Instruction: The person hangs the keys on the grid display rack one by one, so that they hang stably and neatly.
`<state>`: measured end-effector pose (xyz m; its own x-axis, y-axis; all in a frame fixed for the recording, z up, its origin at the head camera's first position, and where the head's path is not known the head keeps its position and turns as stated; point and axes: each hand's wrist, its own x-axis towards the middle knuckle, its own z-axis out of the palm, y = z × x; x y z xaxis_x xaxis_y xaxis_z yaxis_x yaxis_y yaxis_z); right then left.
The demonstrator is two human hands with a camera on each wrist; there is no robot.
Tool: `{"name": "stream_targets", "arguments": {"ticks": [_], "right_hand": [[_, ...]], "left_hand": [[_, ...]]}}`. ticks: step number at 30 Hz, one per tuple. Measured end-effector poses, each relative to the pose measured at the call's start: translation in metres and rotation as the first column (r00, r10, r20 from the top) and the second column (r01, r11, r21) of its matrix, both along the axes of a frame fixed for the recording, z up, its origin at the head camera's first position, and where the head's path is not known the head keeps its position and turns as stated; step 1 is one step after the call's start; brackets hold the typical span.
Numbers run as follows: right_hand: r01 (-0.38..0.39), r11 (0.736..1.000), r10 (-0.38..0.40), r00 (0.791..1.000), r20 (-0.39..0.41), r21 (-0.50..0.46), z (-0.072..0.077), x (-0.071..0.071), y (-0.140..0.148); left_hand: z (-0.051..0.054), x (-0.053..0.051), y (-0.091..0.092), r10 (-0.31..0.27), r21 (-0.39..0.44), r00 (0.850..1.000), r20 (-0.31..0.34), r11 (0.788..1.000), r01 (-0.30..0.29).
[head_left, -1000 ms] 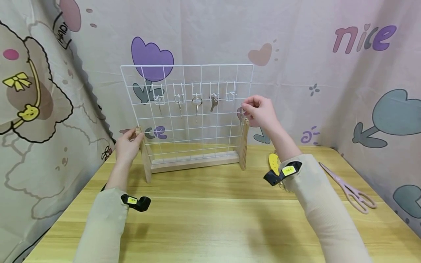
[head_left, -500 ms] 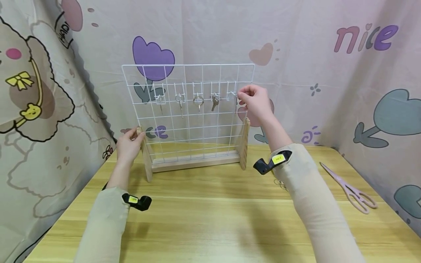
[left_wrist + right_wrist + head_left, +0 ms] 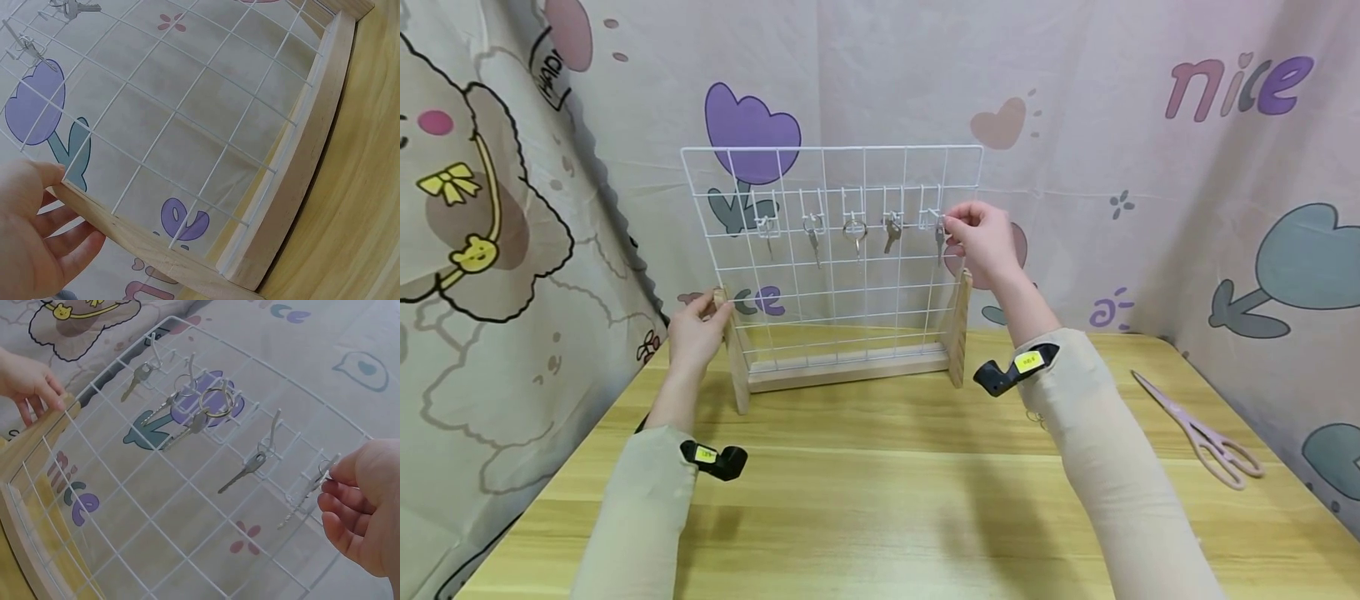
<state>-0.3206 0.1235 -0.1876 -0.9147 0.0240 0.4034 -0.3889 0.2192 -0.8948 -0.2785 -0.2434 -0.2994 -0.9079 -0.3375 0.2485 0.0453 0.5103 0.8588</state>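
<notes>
A white wire grid (image 3: 842, 287) stands upright in a wooden stand (image 3: 850, 372). Along its upper part, several keys (image 3: 892, 233) hang by rings from white hooks. At the rightmost hook (image 3: 929, 217), my right hand (image 3: 988, 242) pinches the ring of another key (image 3: 939, 244) between thumb and fingertips. The right wrist view shows that key (image 3: 300, 505) dangling below the small ring (image 3: 324, 467) at the hook; whether the ring is fully on it I cannot tell. My left hand (image 3: 695, 336) grips the top of the stand's left post (image 3: 140, 240), thumb in front and fingers behind.
Lilac-handled scissors (image 3: 1198, 429) lie on the right of the wooden table (image 3: 850, 500). Several loose metal rings (image 3: 1036, 418) show partly from under the right sleeve. A patterned curtain (image 3: 895, 75) surrounds the table behind and at the sides.
My right hand has moved up and left, bringing the key to the rightmost hook. The forearm now covers the yellow object on the table. My left hand stays on the post.
</notes>
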Motion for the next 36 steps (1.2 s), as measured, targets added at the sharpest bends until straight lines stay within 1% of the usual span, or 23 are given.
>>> {"name": "stream_targets", "arguments": {"ticks": [8, 14, 19, 24, 29, 34, 36], "right_hand": [[-0.002, 1.0, 0.003, 0.999, 0.033, -0.025, -0.011, -0.002, 0.004], [-0.003, 1.0, 0.004, 0.997, 0.078, -0.022, -0.024, -0.001, 0.015], [-0.026, 1.0, 0.025, 0.996, 0.081, 0.004, -0.043, -0.001, 0.028], [-0.014, 0.995, 0.005, 0.995, 0.096, 0.097, -0.066, 0.002, 0.049], [-0.022, 0.99, 0.003, 0.991, 0.132, 0.137, -0.088, 0.007, 0.072], [-0.022, 0.985, -0.006, 0.987, 0.159, 0.172, -0.105, 0.014, 0.091], [-0.025, 0.987, -0.003, 0.985, 0.173, 0.16, -0.111, 0.017, 0.097]], "left_hand": [[0.0, 0.0, 0.001, 0.0, 0.006, 1.0, -0.013, 1.0, 0.0], [0.0, 0.001, 0.0, 0.009, 0.011, 1.0, -0.007, 1.0, -0.009], [-0.001, 0.001, 0.001, 0.008, 0.0, 1.0, -0.007, 1.0, -0.008], [-0.001, 0.001, 0.001, 0.005, -0.015, 1.0, -0.001, 1.0, -0.005], [0.0, 0.0, 0.003, 0.001, -0.015, 1.0, 0.001, 1.0, -0.001], [0.002, 0.0, 0.006, 0.02, -0.012, 1.0, -0.002, 1.0, -0.021], [0.002, 0.001, 0.008, 0.034, -0.018, 0.999, -0.004, 0.999, -0.034]]}}
